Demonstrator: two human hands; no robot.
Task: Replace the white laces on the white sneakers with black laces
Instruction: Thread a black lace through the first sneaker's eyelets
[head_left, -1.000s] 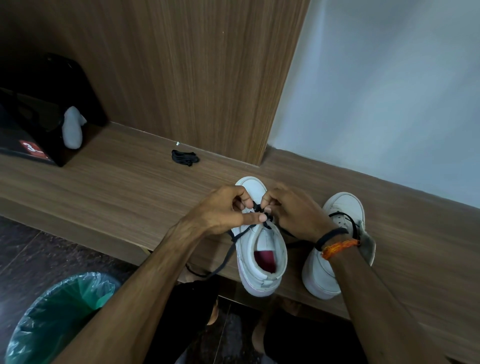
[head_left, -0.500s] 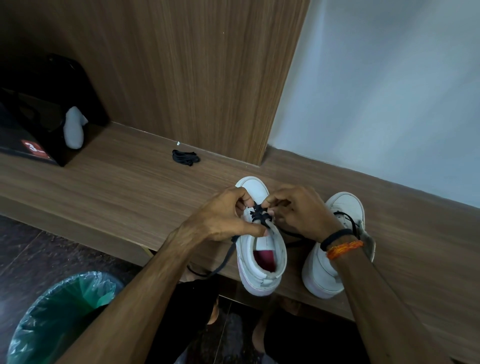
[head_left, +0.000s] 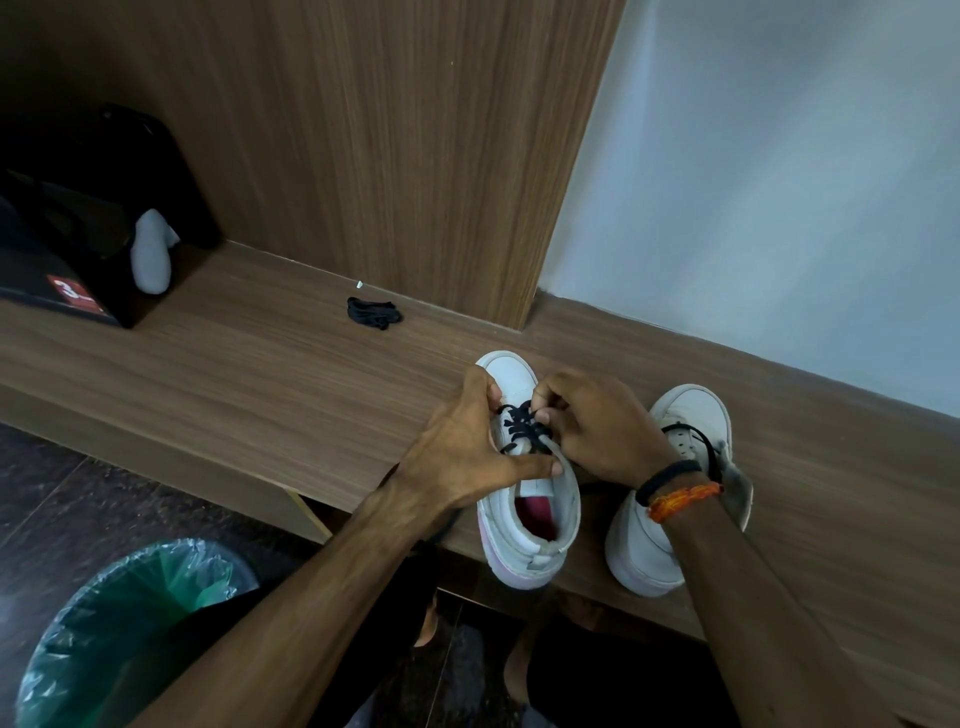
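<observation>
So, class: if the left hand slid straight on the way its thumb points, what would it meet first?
Probably the right hand, just across the laced white sneaker's tongue from the left hand; depth is uncertain.

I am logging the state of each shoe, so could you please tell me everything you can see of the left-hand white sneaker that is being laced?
The left sneaker is a white high-top, leather-like, standing upright on the wooden bench, toe toward the wall, heel over the front edge. Its lining shows pink-red inside. A black lace crosses several lower eyelets. The left hand grips its side, thumb across the tongue; the right hand pinches the lace.
</observation>
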